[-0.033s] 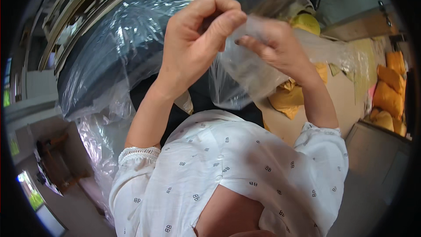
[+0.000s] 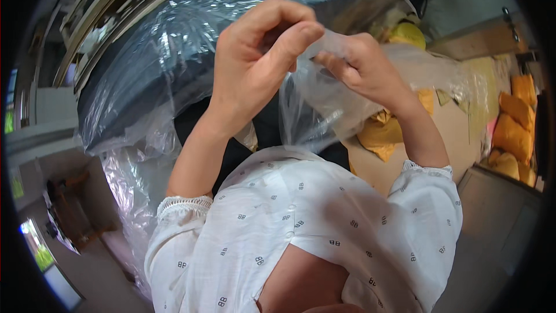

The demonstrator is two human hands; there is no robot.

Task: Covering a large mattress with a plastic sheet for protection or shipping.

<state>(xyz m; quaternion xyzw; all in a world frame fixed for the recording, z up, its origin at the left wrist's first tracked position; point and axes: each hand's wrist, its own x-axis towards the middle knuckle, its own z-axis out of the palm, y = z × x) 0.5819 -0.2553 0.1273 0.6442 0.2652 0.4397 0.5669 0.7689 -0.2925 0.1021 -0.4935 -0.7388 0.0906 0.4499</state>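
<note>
In front of my chest both hands are raised with a clear plastic bag point(image 2: 310, 107) hanging below them. My left hand point(image 2: 255, 58) is closed, thumb against bent forefinger, pinching the bag's top edge. Close beside it on the right, my right hand point(image 2: 365, 69) is also closed, gripping the same edge between thumb and fingers. Between the two hands the film is drawn into a small whitish stretch. Lower down, the bag hangs loose and creased over my dark-clad lap. Whether anything lies inside it I cannot tell.
A large dark item wrapped in shiny clear plastic point(image 2: 139, 75) curves across the far side and left. Yellow-orange packets point(image 2: 382, 136) lie on the brown surface to the right, with more orange packets point(image 2: 515, 122) in a box at far right. A yellow-green round thing point(image 2: 408, 33) sits behind.
My right hand has shifted slightly down and is less blurred. My left hand has moved a little left and down. The hanging bag has swung slightly; both hands still grip it.
</note>
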